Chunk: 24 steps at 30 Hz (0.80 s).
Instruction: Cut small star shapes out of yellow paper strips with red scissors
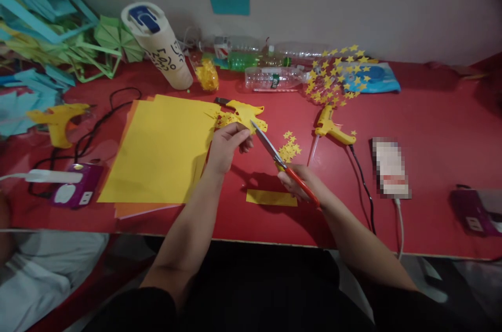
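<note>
My right hand (300, 181) is closed on red-handled scissors (270, 148), whose blades point up and left towards my other hand. My left hand (231, 144) has its fingers pinched together near the blade tips; what they hold, if anything, is too small to make out. Just beyond it lie yellow paper scraps (228, 119) and a yellow hole-punch-like tool (247, 111). A pile of small yellow paper stars (289, 150) rests behind my right hand. Nearer the table's front edge is a yellow paper strip (270, 197).
Yellow sheets (160, 149) are stacked left on the red table (239, 227). Glue guns (332, 128) lie on both sides. Behind are a tumbler (160, 49), plastic bottles (270, 78) and a star cluster (335, 78). A phone (391, 167) with a cable lies right. Another person sits left.
</note>
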{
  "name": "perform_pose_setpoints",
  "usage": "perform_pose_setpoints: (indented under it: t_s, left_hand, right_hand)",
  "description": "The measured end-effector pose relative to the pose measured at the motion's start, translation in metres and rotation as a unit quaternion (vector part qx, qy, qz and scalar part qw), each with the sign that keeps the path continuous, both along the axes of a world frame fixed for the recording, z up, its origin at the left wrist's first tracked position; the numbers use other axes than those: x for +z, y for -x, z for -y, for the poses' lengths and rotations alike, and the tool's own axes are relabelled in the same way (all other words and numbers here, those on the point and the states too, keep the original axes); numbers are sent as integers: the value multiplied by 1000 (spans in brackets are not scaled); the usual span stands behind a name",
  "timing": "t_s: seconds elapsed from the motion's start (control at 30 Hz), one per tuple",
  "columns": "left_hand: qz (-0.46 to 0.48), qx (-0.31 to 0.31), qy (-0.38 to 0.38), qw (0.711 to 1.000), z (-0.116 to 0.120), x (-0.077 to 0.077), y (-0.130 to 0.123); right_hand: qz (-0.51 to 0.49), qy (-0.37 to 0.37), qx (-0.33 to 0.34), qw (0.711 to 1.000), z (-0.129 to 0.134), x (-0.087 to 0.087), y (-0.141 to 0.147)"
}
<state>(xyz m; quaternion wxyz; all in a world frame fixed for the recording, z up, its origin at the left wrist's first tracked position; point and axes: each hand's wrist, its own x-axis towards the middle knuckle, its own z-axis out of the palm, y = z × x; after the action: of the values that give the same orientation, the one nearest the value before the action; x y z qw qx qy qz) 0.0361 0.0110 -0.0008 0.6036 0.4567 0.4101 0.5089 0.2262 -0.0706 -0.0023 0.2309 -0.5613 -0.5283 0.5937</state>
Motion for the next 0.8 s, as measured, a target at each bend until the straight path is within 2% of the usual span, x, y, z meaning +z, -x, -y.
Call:
perform_pose_setpoints:
  t_s: [0.1, 0.27, 0.37, 0.67, 0.8]
  left_hand:
    - [11, 14, 4, 1000, 0, 2, 0]
    - [-13, -29, 21, 999, 2, 0, 0]
    - [-18, -15, 10, 1000, 3, -2, -1]
    - [33, 57, -16, 998, -1, -1, -1]
    - [47, 56, -3, 997, -2, -1, 2]
  right_hand:
    - [10, -35, 6, 999, -1, -3, -1]
    - [46, -75, 16, 996, -2, -6, -2]
    - [60, -88, 21, 994, -2, -7, -2]
    - [45, -72, 34, 996, -5, -16, -4]
    - [14, -37, 39, 998, -4, -11, -3]
